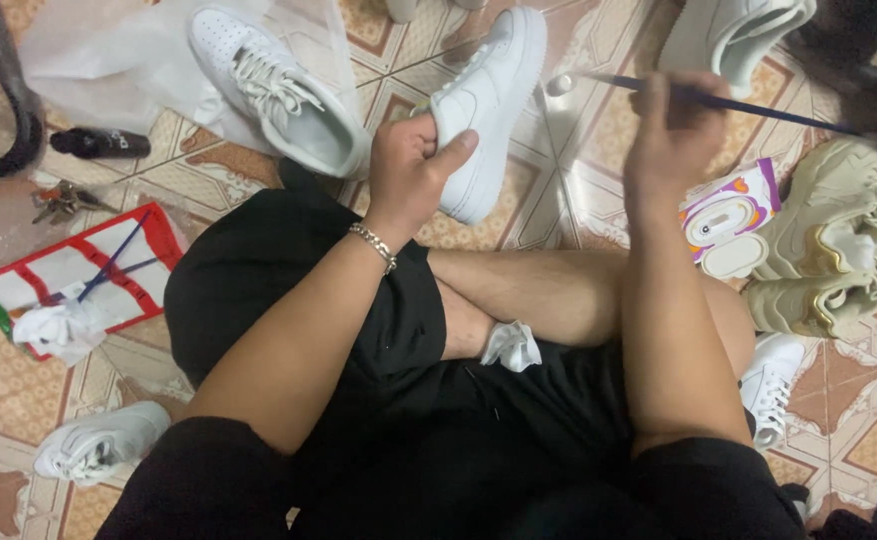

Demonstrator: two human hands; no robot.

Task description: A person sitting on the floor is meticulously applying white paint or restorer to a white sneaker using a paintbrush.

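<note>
White sneaker (484, 100) sits raised above the tiled floor (559, 200), left hand (414, 160) clamped round its heel, thumb on top. Right hand (674, 125) pinches a thin blue brush (729, 102); short light strokes and a steady heel grip would likely keep the work neat

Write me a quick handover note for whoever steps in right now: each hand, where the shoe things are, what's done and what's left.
Left hand: gripping the heel end of a white sneaker, held up over the lap with its side facing up.
Right hand: holding a thin dark-handled brush, white tip pointing towards the sneaker, not touching it.
Nearby: another white sneaker on clear plastic at upper left, a crumpled white cloth on the leg, a small purple and white box by the right hand, beige sneakers at right.
Done: cannot tell from the sneaker's surface how much has been worked.
Left: the held sneaker is in progress; other pairs lie around.
</note>
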